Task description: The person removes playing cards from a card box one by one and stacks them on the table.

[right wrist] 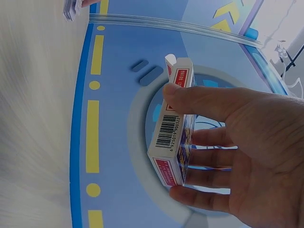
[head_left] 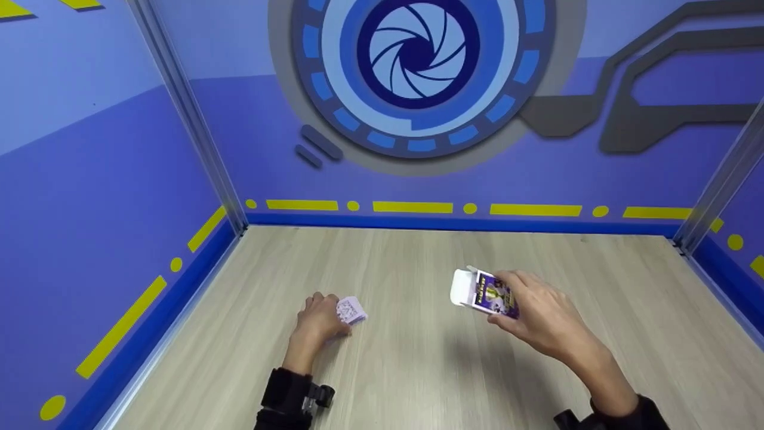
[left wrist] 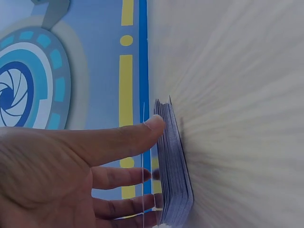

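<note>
On the left part of the table sits a deck of playing cards, with a patterned face up in the head view. My left hand holds it at its left side. In the left wrist view the thumb presses the edges of the stacked cards, and the other fingers lie beyond, partly hidden. My right hand grips a purple and white card box above the table, its white end flap open toward the left. A barcode shows on the box's side in the right wrist view.
The light wood table is bounded by a blue back wall and side panels with yellow markings. Metal posts stand at the back corners. Dark straps with small cameras sit on both wrists.
</note>
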`<act>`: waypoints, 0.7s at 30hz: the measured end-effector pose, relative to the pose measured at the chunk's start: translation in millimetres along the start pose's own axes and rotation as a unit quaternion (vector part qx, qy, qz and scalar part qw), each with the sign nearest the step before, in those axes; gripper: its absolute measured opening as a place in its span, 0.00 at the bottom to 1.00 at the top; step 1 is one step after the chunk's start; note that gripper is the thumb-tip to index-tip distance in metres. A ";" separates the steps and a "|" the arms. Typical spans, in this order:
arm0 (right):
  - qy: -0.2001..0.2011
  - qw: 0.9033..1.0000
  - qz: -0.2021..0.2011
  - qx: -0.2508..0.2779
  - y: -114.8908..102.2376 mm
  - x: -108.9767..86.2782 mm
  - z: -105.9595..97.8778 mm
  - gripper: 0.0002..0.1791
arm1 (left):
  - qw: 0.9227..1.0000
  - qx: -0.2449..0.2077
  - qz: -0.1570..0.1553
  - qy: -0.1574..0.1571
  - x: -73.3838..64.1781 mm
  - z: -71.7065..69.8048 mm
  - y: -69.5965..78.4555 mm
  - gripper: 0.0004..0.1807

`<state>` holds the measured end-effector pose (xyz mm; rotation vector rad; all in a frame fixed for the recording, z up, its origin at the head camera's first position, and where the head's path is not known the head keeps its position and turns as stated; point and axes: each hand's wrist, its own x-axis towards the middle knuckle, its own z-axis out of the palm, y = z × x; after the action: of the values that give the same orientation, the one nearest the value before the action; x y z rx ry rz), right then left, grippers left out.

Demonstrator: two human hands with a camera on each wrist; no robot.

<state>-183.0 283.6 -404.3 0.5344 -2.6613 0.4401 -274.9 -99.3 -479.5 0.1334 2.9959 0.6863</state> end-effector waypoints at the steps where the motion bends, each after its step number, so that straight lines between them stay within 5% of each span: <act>1: 0.000 1.000 0.000 0.001 0.0 0.0 -0.1 0.37 | 1.000 -0.002 -0.001 -0.001 0.1 0.6 -0.3 0.35; 21: 0.000 1.000 -0.011 0.000 -1.5 -0.3 1.4 0.37 | 0.999 0.037 -0.004 0.016 6.4 9.6 1.0 0.29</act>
<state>-182.5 281.9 -405.4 0.5636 -2.6536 0.4328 -280.4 -93.7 -487.9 0.1167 3.0515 0.5814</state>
